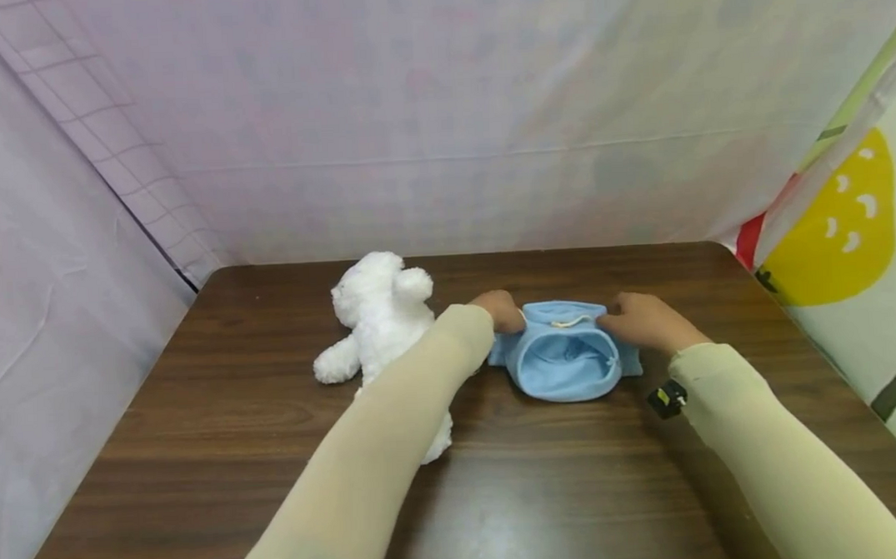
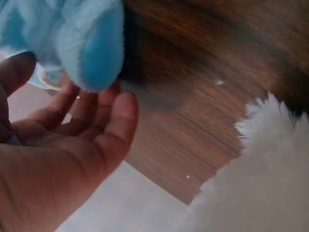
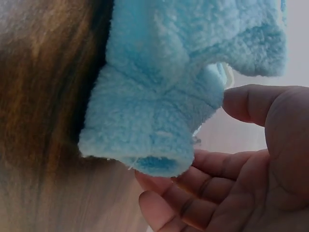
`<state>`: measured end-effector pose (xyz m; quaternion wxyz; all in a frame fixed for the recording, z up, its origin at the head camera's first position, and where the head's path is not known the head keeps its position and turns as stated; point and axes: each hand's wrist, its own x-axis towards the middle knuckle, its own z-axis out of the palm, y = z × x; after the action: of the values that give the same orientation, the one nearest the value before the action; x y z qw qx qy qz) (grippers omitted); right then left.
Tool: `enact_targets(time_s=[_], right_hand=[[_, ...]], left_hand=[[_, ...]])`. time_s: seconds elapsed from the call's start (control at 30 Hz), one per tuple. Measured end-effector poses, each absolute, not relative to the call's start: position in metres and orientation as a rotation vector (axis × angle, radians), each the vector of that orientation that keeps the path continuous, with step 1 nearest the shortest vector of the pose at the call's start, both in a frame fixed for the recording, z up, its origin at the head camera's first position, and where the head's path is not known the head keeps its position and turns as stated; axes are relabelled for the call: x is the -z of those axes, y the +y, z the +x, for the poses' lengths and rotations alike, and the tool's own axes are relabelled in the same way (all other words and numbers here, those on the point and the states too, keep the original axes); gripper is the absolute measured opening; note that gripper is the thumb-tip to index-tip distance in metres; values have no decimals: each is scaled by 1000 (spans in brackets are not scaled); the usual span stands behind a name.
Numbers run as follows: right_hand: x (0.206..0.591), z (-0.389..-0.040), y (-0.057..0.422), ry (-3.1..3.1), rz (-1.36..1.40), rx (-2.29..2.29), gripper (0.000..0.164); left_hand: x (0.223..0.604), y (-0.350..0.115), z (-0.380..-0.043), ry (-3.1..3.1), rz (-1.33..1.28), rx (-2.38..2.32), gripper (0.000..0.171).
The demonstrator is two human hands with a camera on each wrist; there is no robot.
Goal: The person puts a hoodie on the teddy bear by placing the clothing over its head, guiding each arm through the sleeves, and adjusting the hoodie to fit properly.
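A small light-blue fleece hoodie (image 1: 568, 374) lies on the table with its round hem opening towards me and a pale cord across its upper side. My left hand (image 1: 500, 310) grips its left side; in the left wrist view the fingers (image 2: 118, 118) curl behind a blue sleeve (image 2: 99, 53). On the other side my right hand (image 1: 648, 321) holds the fabric near the cord. The right wrist view has the thumb (image 3: 246, 104) against the fleece and the fingers under an open sleeve (image 3: 140, 130). A white plush toy (image 1: 378, 324) lies left of the hoodie, partly hidden by my left forearm.
The brown wooden table (image 1: 221, 423) runs back to a pale hanging cloth (image 1: 411, 131). More cloth hangs at the left, and a printed panel with a yellow shape (image 1: 836, 221) stands along the right edge.
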<state>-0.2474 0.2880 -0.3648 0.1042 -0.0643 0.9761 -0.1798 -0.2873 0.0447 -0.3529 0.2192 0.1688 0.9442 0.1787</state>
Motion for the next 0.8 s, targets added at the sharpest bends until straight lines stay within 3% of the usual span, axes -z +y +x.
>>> enact_targets(time_s=[0.2,0.53,0.8], right_hand=[[368,-249,289,2825,-186,501,59],[373,-248,287,2815,-281,613,36],[364,-246,287,2926,-190,813,48]], left_hand=[[355,49,-280,2636,483,-453,41],[352,46,-277,2667,617,-392,26],[344,50,-278,2710,705,-518,14]])
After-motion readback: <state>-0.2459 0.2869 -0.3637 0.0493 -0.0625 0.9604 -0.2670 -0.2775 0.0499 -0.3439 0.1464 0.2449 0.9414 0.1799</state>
